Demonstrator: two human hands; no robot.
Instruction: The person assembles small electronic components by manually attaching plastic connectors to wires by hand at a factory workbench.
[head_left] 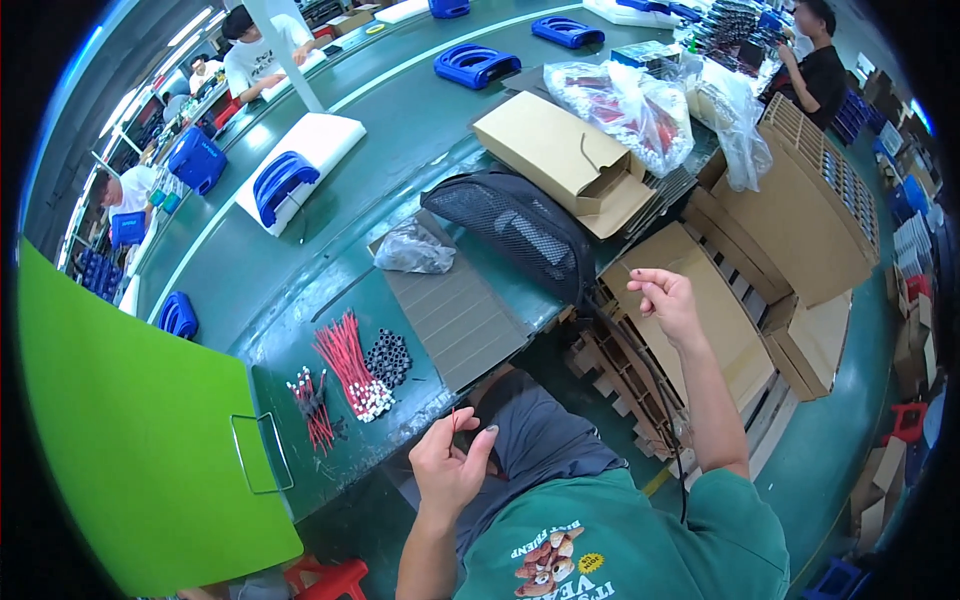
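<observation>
My left hand [450, 468] is raised at the table's near edge, its fingers curled; a short piece of red wire [454, 417] shows at the fingertips. Farther right, my right hand [668, 304] is held up over the cardboard with fingers pinched; a thin sliver shows at their tips, too small to name. On the green table, nearest my left hand, lies a bundle of red wires [343, 350] with white connectors at one end. Beside it are a pile of small black rings [388, 358] and a smaller bunch of red wires [314, 408] with dark pieces among them.
A grey cardboard sheet [455, 318] carries a crumpled clear bag [414, 248]. Behind are a black mesh bag [515, 225], a cardboard box [560, 150] and blue plastic housings [283, 187]. A bright green panel [140, 430] stands left. Several people work around.
</observation>
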